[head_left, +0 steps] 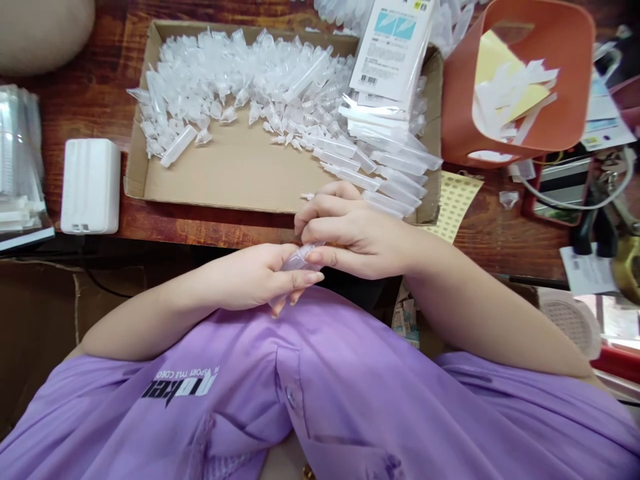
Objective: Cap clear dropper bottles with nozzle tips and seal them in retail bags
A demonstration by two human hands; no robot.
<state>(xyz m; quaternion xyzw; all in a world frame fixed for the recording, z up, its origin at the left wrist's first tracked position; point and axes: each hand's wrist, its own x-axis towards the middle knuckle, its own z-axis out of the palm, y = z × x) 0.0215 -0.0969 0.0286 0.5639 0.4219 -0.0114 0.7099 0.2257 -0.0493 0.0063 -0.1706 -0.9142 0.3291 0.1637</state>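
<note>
Close to my body, just off the table's front edge, my left hand [270, 273] is wrapped around a small translucent plastic squeeze bottle [297, 260]. The fingers of my right hand [345, 230] pinch the bottle's upper end, so both hands are closed on it. Whether a cap or nozzle sits under the right fingertips is hidden. Beyond the hands lies a shallow cardboard tray [220, 177]. Loose clear plastic nozzles and caps [240, 73] are heaped along its back and left. Several capped squeeze bottles [395, 177] lie side by side in its right part, near my right wrist.
A printed packet stack [385, 53] rests on the tray's right side. An orange bin [457, 100] with paper scraps stands right of it. A white box-shaped device [91, 187] is at left, beside clear plastic packs [20, 153]. Scissors [595, 220] and a phone [563, 187] lie far right.
</note>
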